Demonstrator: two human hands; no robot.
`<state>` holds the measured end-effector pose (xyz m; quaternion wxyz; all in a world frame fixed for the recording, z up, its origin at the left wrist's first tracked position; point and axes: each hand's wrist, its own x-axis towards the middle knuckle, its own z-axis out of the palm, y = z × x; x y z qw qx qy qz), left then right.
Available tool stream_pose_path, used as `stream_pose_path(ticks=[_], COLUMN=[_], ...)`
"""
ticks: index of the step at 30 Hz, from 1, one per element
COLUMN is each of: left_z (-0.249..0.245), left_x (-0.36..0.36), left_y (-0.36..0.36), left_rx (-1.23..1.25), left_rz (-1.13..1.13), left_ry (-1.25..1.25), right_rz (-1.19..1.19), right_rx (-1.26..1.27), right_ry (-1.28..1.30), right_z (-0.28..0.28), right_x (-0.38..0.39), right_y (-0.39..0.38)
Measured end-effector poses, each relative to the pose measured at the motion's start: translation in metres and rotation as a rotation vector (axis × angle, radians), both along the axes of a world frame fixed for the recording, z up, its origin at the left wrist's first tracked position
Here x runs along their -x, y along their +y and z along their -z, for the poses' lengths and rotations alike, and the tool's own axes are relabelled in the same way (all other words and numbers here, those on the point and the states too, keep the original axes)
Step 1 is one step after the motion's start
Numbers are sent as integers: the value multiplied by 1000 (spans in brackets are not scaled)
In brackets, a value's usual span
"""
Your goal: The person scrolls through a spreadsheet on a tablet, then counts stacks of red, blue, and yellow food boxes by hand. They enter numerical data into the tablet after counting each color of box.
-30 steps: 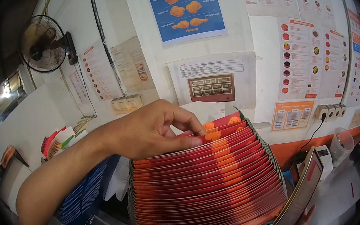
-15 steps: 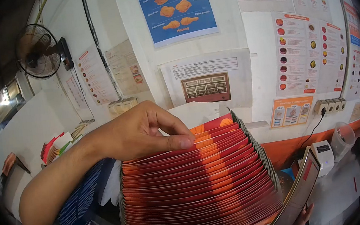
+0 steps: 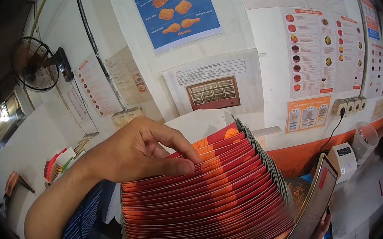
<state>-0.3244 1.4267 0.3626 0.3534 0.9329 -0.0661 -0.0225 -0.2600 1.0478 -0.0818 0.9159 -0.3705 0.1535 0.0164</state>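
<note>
A thick stack of red and orange printed flat cartons (image 3: 209,210) fills the lower middle, its edges layered toward me. Reaching in from the left, my left hand (image 3: 153,153) bends over the top of the stack. Its thumb and index finger are pinched together at the upper carton edges. A slim, gold-edged tablet-like panel (image 3: 312,202) stands tilted along the stack's right side. At that panel's lower edge, the fingers of my right hand (image 3: 321,231) curl around from behind; the rest of this hand is hidden.
Blue stacked cartons (image 3: 84,222) stand left, below my forearm. A wall fan (image 3: 34,63) hangs upper left. Posters, including a blue chicken chart (image 3: 179,14), cover the wall. At right are a power strip (image 3: 349,104), a small white device (image 3: 343,162) and a clear tub (image 3: 366,142).
The view has shifted slightly, with the stack and my left hand now further left in it. My left index finger has slid lower beside the thumb at the carton edges.
</note>
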Motion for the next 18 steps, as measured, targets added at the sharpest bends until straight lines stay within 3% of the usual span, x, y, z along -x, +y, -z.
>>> stream_pose_path(ticks=[18], left_z=[1], left_x=[2], left_y=[-4], left_rx=[5], left_rz=[-32], left_ry=[-16], right_rz=[-6], right_rx=[71], right_ry=[89], right_z=[-21], right_x=[1], right_y=[15])
